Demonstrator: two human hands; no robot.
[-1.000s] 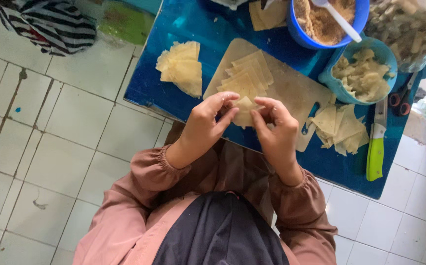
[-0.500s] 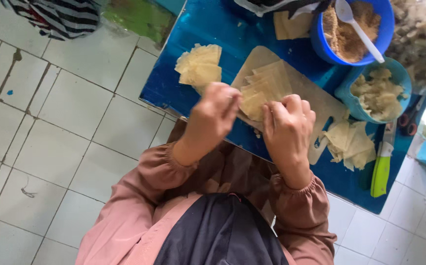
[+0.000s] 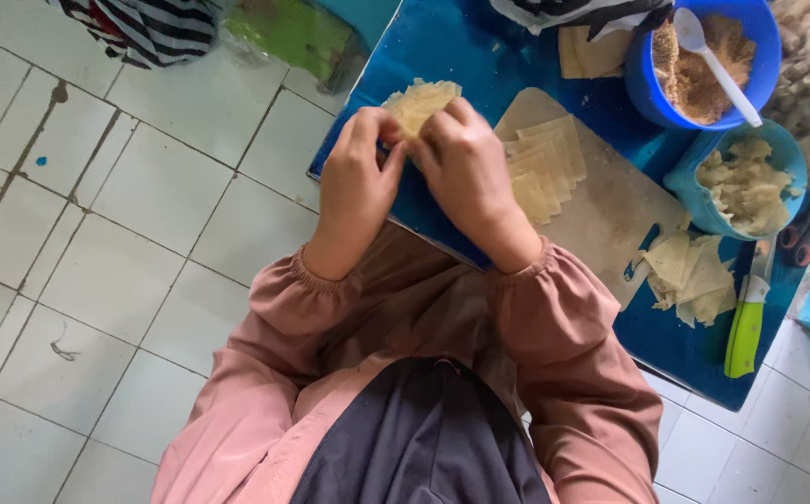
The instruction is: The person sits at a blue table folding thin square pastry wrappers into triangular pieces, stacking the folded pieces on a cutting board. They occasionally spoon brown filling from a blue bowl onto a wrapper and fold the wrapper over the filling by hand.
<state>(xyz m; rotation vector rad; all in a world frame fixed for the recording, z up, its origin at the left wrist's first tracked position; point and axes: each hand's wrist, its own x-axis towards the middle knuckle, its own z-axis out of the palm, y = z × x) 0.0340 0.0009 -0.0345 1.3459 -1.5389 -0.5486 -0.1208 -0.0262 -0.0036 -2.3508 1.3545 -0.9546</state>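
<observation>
While the blue desk (image 3: 461, 47) stands on a white tiled floor (image 3: 125, 233), both hands (image 3: 414, 177) pinch 1 dough wrapper (image 3: 419, 103) above its edge.

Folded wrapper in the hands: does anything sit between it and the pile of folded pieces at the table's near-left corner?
Nothing visible does. Both hands hold the folded wrapper right against the pile of folded pieces; the cutting board and flat wrappers lie off to the right.
</observation>
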